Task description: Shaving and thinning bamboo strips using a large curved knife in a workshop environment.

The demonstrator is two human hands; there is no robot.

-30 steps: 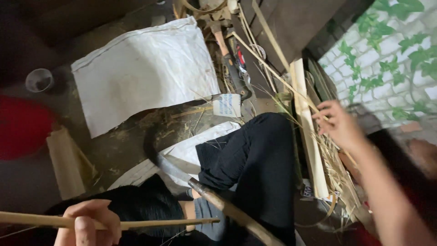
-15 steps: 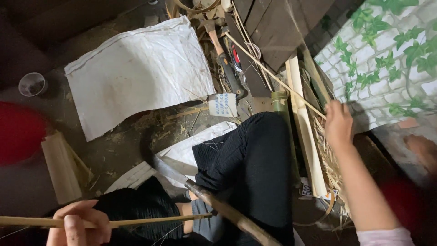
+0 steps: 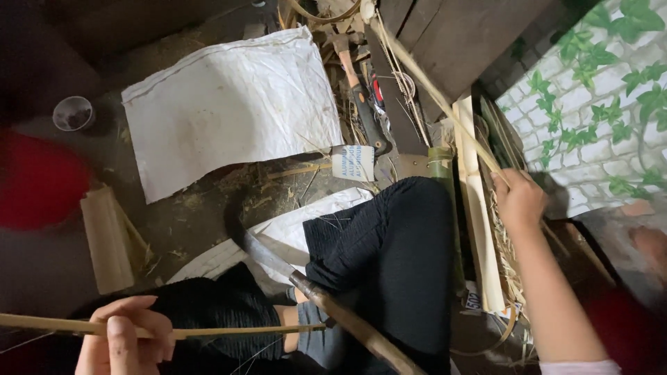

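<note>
Fingers of the left hand (image 3: 125, 337) are curled around a thin bamboo strip (image 3: 229, 332) at the near edge of the view, thumb on top; the strip runs level across the lap, over the black trousers (image 3: 389, 257). It looks light, stiff along its length yet springy, with edges that could splinter or cut, so a hold close to the worked end, as here, seems safest. A big knife (image 3: 278, 260) with a wooden handle (image 3: 361, 333) lies slanted between the knees, blade pointing away; neither hand touches it.

Farther out, the right hand (image 3: 517, 201) is closed on a second, longer bamboo strip (image 3: 424, 83) that slants up toward the far edge of the floor. This one would flex and whip if held only at one end. Just beside that hand lie flat split slats (image 3: 472, 229) and a green bamboo tube (image 3: 441, 167).

On the dirt floor (image 3: 201, 215) beyond the knees a white woven sack (image 3: 229, 104) is spread flat. Near the floor's left edge stands a small clear cup (image 3: 73, 113); I cannot tell what it holds. A blurred red tub (image 3: 35, 180) sits just nearer, contents hidden.
</note>
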